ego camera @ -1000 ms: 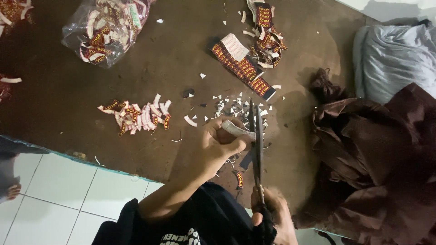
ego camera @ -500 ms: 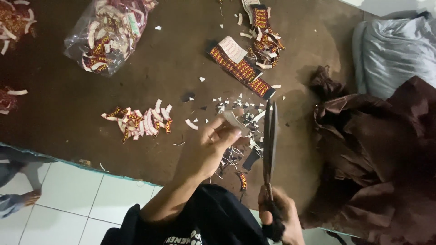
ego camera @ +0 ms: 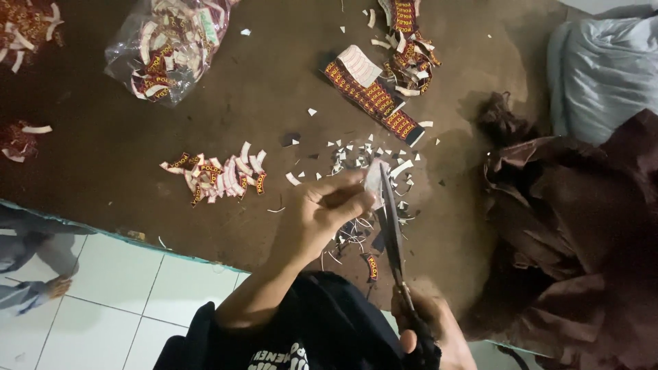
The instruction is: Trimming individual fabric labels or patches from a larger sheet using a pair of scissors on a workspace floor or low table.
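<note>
Brown bench (ego camera: pixel 123 157): dark worn top that carries everything; its edge runs above a white tiled floor (ego camera: pixel 103 301).
Brown cloth (ego camera: pixel 582 240): crumpled heap at the right of the bench, with a grey bundle (ego camera: pixel 603 68) behind it.
Clear bag (ego camera: pixel 171 44): lies at the far left, stuffed with red-and-white woven labels.
Label strip (ego camera: pixel 373 99): long uncut band lying slantwise at the far middle, a loose heap of cut labels (ego camera: pixel 411 41) just beyond it.
Cut pile (ego camera: pixel 219 175): small curled labels left of the hands, well apart from them.
Scissors (ego camera: pixel 392 226): long blades nearly together, pointing away from the person, tips at the small label.
Left hand (ego camera: pixel 322 219): fingers pinched closed on a small pale label (ego camera: pixel 375 185), held against the blades above the scraps.
Right hand (ego camera: pixel 428 329): closed through the scissor handles at the near edge.
Scraps (ego camera: pixel 356 157): tiny white snippets scattered around the blades.
</note>
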